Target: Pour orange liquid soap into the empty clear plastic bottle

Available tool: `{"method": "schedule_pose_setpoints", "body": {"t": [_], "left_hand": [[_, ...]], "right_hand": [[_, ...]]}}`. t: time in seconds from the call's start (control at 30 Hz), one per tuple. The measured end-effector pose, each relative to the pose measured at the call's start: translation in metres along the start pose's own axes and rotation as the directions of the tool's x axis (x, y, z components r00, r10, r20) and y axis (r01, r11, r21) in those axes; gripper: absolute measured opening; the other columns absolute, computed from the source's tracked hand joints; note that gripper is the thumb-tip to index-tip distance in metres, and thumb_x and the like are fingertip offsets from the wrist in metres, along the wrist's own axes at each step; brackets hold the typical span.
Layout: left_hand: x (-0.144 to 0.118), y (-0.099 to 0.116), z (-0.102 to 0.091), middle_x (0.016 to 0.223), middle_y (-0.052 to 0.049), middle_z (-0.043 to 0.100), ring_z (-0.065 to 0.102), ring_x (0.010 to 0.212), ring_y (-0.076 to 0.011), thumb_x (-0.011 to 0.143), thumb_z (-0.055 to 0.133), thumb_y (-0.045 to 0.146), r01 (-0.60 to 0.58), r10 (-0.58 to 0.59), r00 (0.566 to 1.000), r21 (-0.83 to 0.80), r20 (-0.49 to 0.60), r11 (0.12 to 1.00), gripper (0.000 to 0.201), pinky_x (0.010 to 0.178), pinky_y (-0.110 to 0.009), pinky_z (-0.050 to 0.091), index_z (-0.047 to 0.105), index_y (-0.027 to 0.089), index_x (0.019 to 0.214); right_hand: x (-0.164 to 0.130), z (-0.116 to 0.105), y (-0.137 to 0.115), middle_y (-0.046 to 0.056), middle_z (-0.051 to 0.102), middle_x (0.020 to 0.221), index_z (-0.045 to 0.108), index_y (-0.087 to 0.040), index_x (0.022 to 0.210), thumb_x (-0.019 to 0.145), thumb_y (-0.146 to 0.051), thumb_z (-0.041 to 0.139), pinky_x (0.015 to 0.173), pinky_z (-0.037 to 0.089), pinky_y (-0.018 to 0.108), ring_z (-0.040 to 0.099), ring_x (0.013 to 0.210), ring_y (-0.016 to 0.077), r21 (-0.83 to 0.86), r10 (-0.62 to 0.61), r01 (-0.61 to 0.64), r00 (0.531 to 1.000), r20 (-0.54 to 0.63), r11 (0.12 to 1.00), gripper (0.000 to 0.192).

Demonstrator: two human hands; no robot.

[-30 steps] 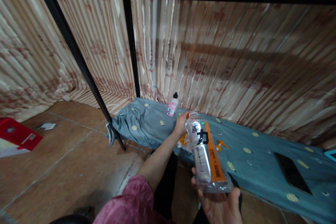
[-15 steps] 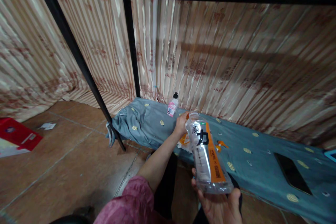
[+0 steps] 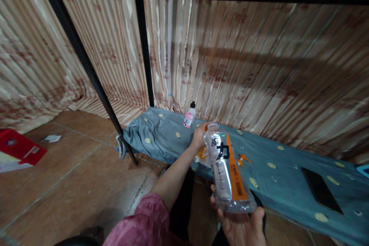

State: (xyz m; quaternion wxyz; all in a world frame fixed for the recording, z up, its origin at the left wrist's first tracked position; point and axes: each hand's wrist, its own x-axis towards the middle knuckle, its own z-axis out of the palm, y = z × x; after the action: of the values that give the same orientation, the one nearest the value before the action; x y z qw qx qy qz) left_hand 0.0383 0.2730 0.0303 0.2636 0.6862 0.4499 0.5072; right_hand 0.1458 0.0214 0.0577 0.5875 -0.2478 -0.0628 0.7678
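Observation:
A clear plastic drink bottle (image 3: pixel 223 169) with an orange and silver label tilts in front of me, its neck pointing away. It looks empty. My right hand (image 3: pixel 240 226) is closed around its base from below, the thumb at the right corner. Beside the neck, my left hand (image 3: pixel 198 137) has its fingers closed, partly hidden behind the bottle. A bit of orange, which looks like a bottle cap (image 3: pixel 205 127), shows at its fingertips. Under the bottle, an orange and white packet (image 3: pixel 202 157) is partly covered.
On the blue-grey bed sheet (image 3: pixel 170 146) stands a small pink-labelled bottle (image 3: pixel 189 116) with a black top. A small orange item (image 3: pixel 244 158) and a dark phone (image 3: pixel 321 190) lie to the right. Black frame posts (image 3: pixel 95 84), a curtain (image 3: pixel 245 65) and a red box (image 3: pixel 20 148) surround the bed.

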Motion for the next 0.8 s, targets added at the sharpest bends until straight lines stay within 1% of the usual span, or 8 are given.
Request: {"method": "schedule_pose_setpoints", "body": {"t": [0.17, 0.37, 0.67, 0.8], "left_hand": [[-0.0003, 0.001, -0.0006, 0.095, -0.006, 0.072, 0.066, 0.089, -0.0185, 0.08, 0.064, 0.03, -0.001, 0.001, 1.0, 0.007, -0.008, 1.0, 0.024, 0.084, -0.03, 0.052, 0.067, 0.016, 0.1], [0.0002, 0.0004, -0.0009, 0.096, -0.008, 0.072, 0.066, 0.089, -0.0195, 0.079, 0.064, 0.028, -0.001, 0.001, 1.0, 0.019, -0.007, 1.0, 0.024, 0.084, -0.03, 0.052, 0.067, 0.015, 0.099], [0.0007, -0.0008, 0.0002, 0.096, -0.007, 0.072, 0.067, 0.089, -0.019, 0.08, 0.062, 0.029, 0.006, -0.006, 1.0, -0.001, -0.003, 1.0, 0.025, 0.084, -0.029, 0.052, 0.067, 0.015, 0.1], [0.0004, -0.0002, -0.0005, 0.097, -0.007, 0.072, 0.066, 0.09, -0.0197, 0.079, 0.064, 0.029, 0.005, -0.005, 1.0, 0.003, -0.007, 1.0, 0.026, 0.084, -0.03, 0.052, 0.067, 0.015, 0.1]], "right_hand": [[-0.0001, 0.0003, 0.0007, 0.016, 0.075, 0.111, 0.072, -0.029, 0.109, 0.06, -0.062, 0.076, 0.072, 0.06, 0.028, 0.073, 0.095, 0.0294, -0.014, -0.006, 0.006, 1.0, 0.004, 1.0, 0.06], [0.0005, -0.0004, 0.0005, 0.015, 0.074, 0.113, 0.071, -0.029, 0.111, 0.059, -0.062, 0.077, 0.073, 0.06, 0.029, 0.072, 0.095, 0.0303, -0.012, -0.006, 0.006, 1.0, 0.019, 1.0, 0.062], [-0.0001, -0.0028, 0.001, 0.016, 0.073, 0.114, 0.071, -0.029, 0.111, 0.061, -0.061, 0.076, 0.074, 0.06, 0.03, 0.071, 0.098, 0.0309, -0.009, -0.001, 0.001, 1.0, 0.023, 1.0, 0.061], [-0.0003, -0.0013, 0.0012, 0.016, 0.074, 0.113, 0.071, -0.027, 0.11, 0.061, -0.062, 0.076, 0.074, 0.06, 0.029, 0.072, 0.097, 0.031, -0.013, -0.012, 0.013, 1.0, 0.029, 1.0, 0.06]]}}
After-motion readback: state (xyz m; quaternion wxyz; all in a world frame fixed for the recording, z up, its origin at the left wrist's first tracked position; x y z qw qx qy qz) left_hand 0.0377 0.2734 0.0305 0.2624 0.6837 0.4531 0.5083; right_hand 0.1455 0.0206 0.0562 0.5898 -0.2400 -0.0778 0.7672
